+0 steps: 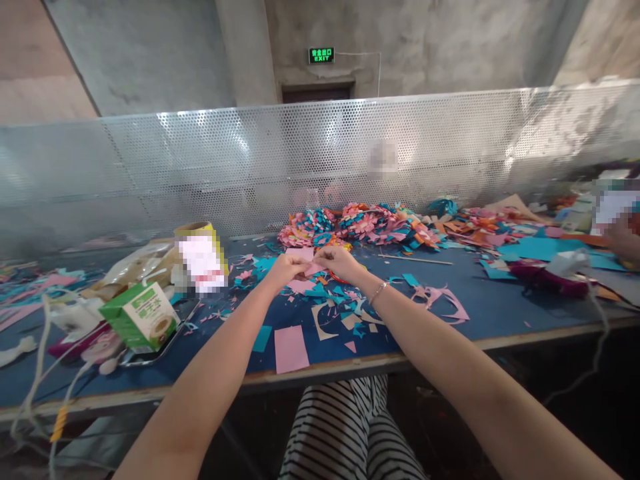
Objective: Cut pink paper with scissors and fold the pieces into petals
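Observation:
Both hands meet over the scraps near the middle of the blue table [220,347]. My left hand [290,270] pinches a piece of pink paper [301,254] from the left. From the right, my right hand [337,261], with a bracelet at the wrist, grips the same piece; its fingertips nearly touch the left ones. Part of the paper is hidden behind the fingers. Below the hands lie blue and pink scraps, a cut-out beige sheet [324,323] and a flat pink rectangle [291,349] by the front edge.
Paper flowers [370,225] are heaped against the perforated metal screen [280,160]. On the left stand a green drink carton [141,316] and a yellow roll [219,247], among white cables. A thin stick [417,259] lies to the right. A co-worker's hand [623,237] shows at far right.

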Tool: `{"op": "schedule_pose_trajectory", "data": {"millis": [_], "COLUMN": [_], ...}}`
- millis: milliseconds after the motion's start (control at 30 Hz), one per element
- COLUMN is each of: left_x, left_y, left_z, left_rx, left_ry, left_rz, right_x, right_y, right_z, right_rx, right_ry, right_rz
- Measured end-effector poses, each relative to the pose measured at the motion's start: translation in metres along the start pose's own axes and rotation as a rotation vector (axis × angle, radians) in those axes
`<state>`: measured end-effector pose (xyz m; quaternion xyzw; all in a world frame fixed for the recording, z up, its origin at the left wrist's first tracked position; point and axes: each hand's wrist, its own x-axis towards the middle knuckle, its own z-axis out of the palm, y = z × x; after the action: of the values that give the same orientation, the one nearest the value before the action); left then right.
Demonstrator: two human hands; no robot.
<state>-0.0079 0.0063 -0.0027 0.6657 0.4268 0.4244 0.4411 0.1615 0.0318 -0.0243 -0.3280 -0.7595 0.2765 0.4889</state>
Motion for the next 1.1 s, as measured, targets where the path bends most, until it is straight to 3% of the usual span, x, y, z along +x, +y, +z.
{"op": "schedule_pose_trajectory", "data": {"millis": [233,333,467,600,700,800,900,967,1100], "left_x": [0.002,0.004,0.003,0.001,0.001,0.003,0.005,0.004,0.004], "left_y": [-0.002,-0.004,-0.005,-0.004,-0.004,-0.005,-0.005,-0.004,-0.004], "left_z": [0.001,0.002,0.003,0.003,0.002,-0.001,-0.003,-0.003,-0.003], "left_rx": [-0.051,-0.077,0.046,0.187,0.233,0.189,0.082,0.027,-0.075], "left_ry": [0.064,0.065,0.010,0.015,0.048,0.116,0.198,0.234,0.262], "left_rz": [0.002,-0.021,-0.045,0.035,0.062,0.085,0.074,0.062,0.022], "right_x": [0.002,0.002,0.000,-0.001,-0.001,-0.005,-0.010,-0.012,-0.010], "right_y": [0.008,0.010,0.007,-0.003,-0.007,-0.002,0.009,0.016,0.023], "right_z": [0.007,0.005,0.006,0.008,-0.001,-0.020,-0.035,-0.037,-0.033], "right_rx": [0.233,0.234,0.065,-0.016,-0.173,-0.562,-0.962,-1.037,-1.001], "right_ry": [0.027,0.042,0.010,-0.035,-0.005,0.020,-0.140,-0.261,-0.329], "right_rz": [0.121,0.130,0.028,-0.035,0.045,0.118,0.449,0.544,0.484]}}
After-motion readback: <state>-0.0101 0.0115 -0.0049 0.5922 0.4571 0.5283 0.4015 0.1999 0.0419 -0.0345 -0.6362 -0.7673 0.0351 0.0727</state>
